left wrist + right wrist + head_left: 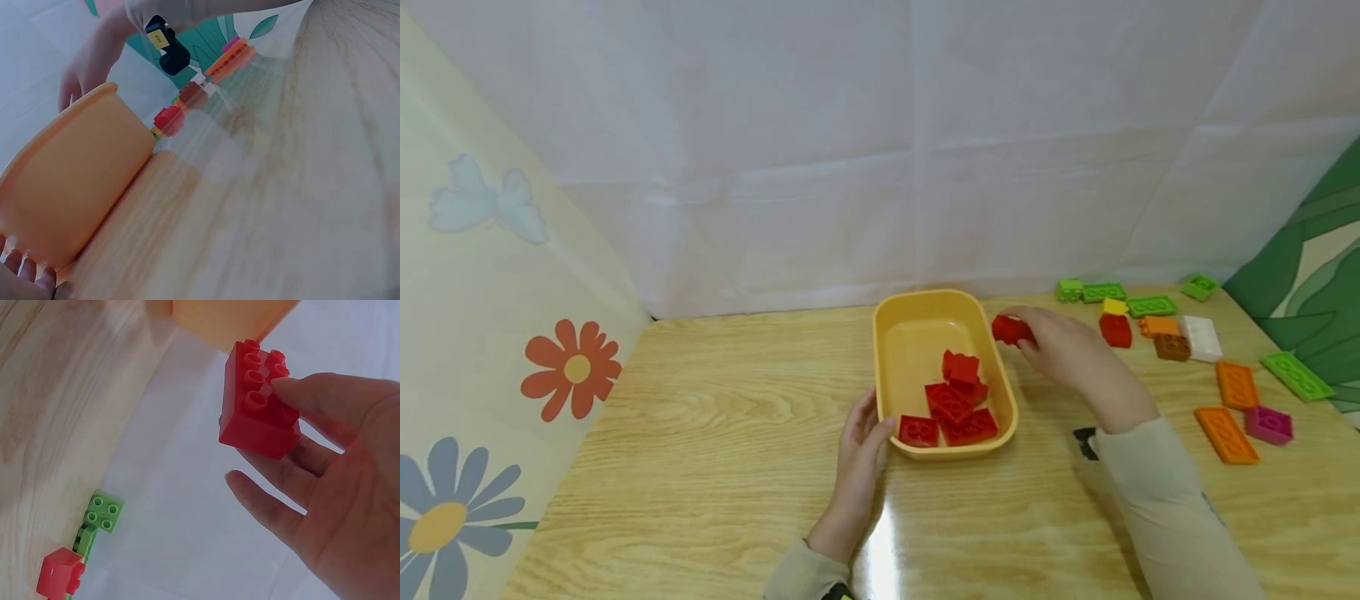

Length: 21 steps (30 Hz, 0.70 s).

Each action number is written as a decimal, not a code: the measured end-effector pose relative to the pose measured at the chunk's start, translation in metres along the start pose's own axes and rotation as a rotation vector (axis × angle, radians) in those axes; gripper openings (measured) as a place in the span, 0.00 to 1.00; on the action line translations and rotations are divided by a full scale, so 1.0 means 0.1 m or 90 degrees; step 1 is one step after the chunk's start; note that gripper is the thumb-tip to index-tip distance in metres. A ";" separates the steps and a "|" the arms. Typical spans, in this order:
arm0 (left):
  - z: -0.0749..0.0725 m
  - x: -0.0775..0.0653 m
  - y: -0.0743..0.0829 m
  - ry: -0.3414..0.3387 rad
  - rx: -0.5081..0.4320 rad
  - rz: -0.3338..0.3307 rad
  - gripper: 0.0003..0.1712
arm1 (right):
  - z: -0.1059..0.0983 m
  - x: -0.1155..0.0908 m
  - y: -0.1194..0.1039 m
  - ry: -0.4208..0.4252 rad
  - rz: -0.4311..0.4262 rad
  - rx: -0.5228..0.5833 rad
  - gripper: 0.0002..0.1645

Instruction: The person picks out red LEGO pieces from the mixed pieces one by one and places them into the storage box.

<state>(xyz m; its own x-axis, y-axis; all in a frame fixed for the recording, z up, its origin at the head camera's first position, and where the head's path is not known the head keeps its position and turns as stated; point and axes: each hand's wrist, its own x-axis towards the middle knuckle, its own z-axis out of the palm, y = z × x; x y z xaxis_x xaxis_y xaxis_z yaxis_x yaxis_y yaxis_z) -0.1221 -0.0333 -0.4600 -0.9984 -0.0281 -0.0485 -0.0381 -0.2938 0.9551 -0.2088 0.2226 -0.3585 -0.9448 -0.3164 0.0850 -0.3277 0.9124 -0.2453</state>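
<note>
Between thumb and fingers, my right hand [1067,350] pinches a red toy brick [259,403] with two rows of studs. It is just outside the right rim of a yellow plastic tub [883,333]. My left hand [859,458] holds the tub's near left corner, its thumb at the rim and its fingers against the outer wall. Several red bricks lie in the near part of the tub, among them a flat one [919,431] in the corner and a block [961,367] on top of others.
Loose bricks lie to the right: a red one [1116,331] by a yellow one [1115,307], a white one [1201,338], a brown one [1172,347], a magenta one [1268,425], several green and orange. A pale cloth wall [775,167] stands behind the wooden table [722,433].
</note>
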 end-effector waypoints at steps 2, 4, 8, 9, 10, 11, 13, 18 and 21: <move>0.00 0.00 0.01 0.000 -0.001 -0.001 0.31 | -0.03 -0.01 -0.01 -0.009 0.010 0.003 0.27; 0.00 0.00 0.01 0.001 -0.002 -0.003 0.31 | -0.06 -0.02 -0.01 -0.016 0.019 0.006 0.28; 0.01 0.00 0.01 0.002 -0.004 -0.004 0.31 | -0.11 -0.05 -0.02 -0.012 0.024 0.009 0.28; 0.01 0.00 0.00 0.002 -0.004 -0.005 0.31 | -0.13 -0.06 -0.02 -0.010 0.024 0.010 0.28; 0.01 0.00 0.00 0.003 -0.004 -0.005 0.31 | -0.14 -0.07 -0.03 -0.005 0.023 0.011 0.28; 0.01 0.00 0.00 0.003 -0.005 -0.005 0.31 | -0.14 -0.07 -0.03 0.000 0.023 0.012 0.28; 0.01 0.00 0.00 0.003 -0.006 -0.007 0.31 | -0.16 -0.08 -0.03 0.007 0.022 0.013 0.27; 0.00 0.00 0.00 0.003 -0.004 -0.007 0.31 | -0.17 -0.09 -0.07 0.030 0.004 0.014 0.26; 0.00 0.00 0.00 0.002 -0.001 -0.005 0.32 | -0.16 -0.09 -0.10 0.047 -0.014 0.009 0.25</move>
<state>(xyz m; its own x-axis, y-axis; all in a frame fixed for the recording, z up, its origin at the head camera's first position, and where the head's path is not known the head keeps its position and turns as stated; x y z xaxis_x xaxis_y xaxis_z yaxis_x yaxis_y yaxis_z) -0.1218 -0.0331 -0.4598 -0.9980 -0.0282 -0.0567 -0.0458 -0.2958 0.9542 -0.1974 0.2203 -0.3412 -0.9350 -0.3161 0.1609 -0.3489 0.9013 -0.2569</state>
